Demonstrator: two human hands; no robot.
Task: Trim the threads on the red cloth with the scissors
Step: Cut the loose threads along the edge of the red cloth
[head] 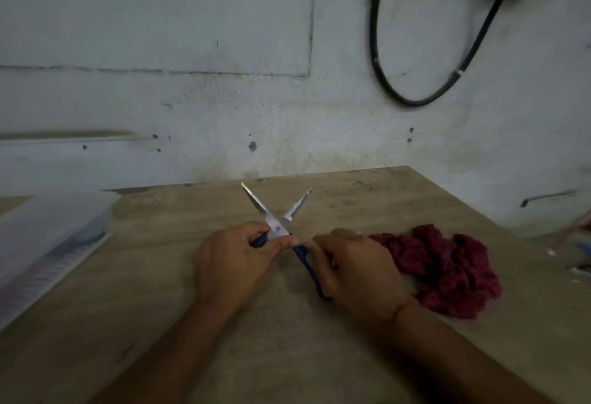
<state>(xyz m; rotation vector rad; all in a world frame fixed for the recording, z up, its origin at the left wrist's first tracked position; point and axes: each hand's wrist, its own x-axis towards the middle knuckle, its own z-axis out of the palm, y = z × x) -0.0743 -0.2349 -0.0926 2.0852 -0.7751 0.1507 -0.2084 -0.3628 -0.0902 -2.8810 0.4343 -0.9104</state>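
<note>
Legible text, labels, brands, numbers, signs: none.

No readable marking stands on any surface in the head view. The flat pale sheet (48, 256) at the left edge of the table carries rows of fine dark and reddish lines that may be print, but they are too blurred to read. The scissors (277, 227) show a small round pivot at the blade crossing, with no stamp or brand that can be made out. The red cloth (447, 269) bears no tag or label in view. The wall (224, 68) shows only stains, cracks and small holes, no sign or number.
</note>
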